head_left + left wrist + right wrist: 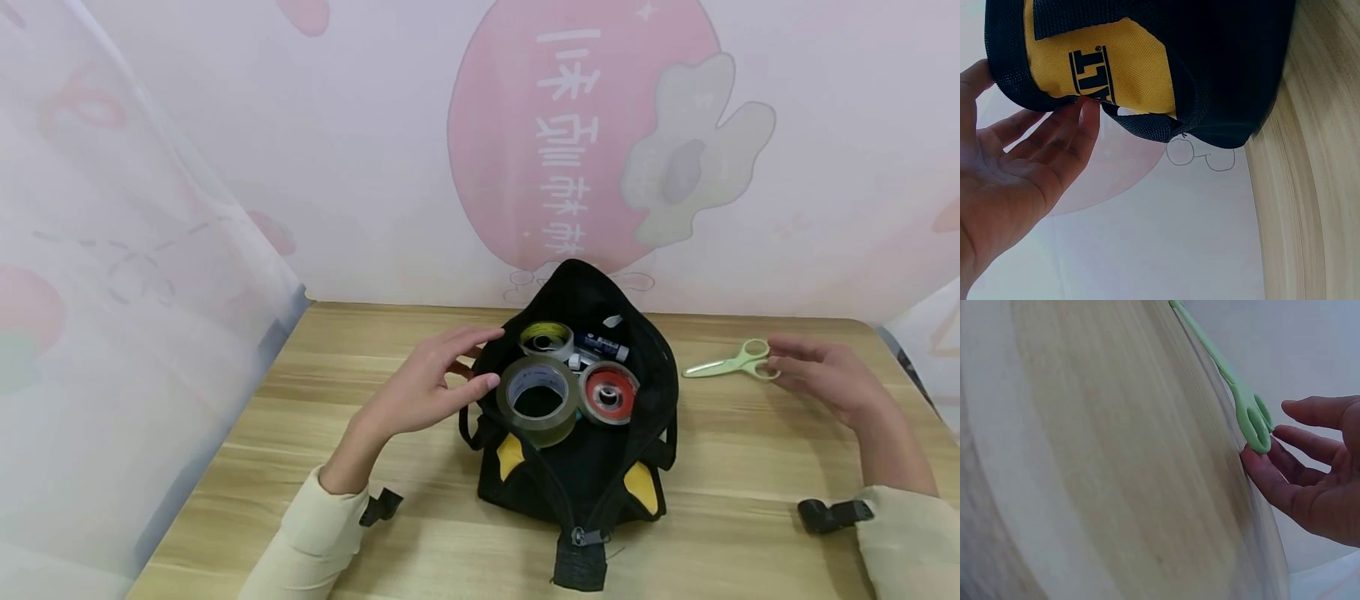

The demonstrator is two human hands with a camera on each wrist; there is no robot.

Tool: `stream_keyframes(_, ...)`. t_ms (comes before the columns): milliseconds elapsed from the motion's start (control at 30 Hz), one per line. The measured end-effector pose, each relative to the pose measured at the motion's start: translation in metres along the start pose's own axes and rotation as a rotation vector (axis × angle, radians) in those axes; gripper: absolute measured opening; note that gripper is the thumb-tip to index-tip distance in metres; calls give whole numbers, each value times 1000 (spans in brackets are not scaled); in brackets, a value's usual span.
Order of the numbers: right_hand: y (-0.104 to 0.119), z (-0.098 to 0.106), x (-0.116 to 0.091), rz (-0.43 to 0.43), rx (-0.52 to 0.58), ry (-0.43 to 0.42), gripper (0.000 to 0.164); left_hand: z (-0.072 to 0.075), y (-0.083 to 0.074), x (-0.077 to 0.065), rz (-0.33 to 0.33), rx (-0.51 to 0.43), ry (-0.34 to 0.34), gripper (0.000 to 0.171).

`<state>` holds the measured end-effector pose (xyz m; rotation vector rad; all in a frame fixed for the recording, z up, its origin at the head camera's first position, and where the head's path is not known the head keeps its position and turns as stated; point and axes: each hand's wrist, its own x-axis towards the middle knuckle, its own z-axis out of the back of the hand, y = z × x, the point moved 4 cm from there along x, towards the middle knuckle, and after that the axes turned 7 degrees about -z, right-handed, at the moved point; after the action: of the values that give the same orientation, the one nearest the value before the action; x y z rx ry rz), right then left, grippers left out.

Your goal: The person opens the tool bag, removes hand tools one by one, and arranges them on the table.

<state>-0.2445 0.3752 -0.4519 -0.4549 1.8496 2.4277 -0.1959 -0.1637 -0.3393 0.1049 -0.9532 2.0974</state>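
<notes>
A black bag (573,467) with yellow patches stands unzipped on the table. Inside are a brown tape roll (558,429), a yellow-centred tape roll (546,339), a red-cored tape roll (609,392) and a dark blue tube (604,346). My left hand (431,379) touches the bag's left side with loosely bent fingers; its fingertips meet the bag's yellow panel (1138,65) in the left wrist view. Light-green scissors (738,362) lie right of the bag, blades pointing left. My right hand (832,375) is at their handle loops (1252,422), fingertips touching, thumb apart.
The wood-grain table (300,433) meets a printed white curtain (375,167) at the back, and another hanging sheet (90,292) runs along the left. A strap with a zipper pull (588,537) extends from the bag's front. Black wrist mounts (832,515) stick out from both sleeves.
</notes>
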Motion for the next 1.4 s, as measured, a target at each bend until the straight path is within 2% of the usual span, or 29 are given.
stream_keyframes(167,1,2,-2,-7,-118,-26,24,-1,1,0,6,11,1,57)
stream_keyframes(367,13,-2,-6,11,-258,-60,66,-1,-1,-1,17,12,2,57)
stream_keyframes(733,51,-18,-24,123,-309,-115,49,0,-3,-1,33,-1,12,58)
stream_keyframes(967,83,-35,-36,89,-400,-139,56,-1,-4,-1,17,-12,9,57)
stream_keyframes(1100,101,-48,-40,108,-377,-138,53,-1,-2,-1,17,-6,11,57)
stream_keyframes(1400,140,-83,-52,254,-270,-139,44,-2,-1,1,10,-14,11,58)
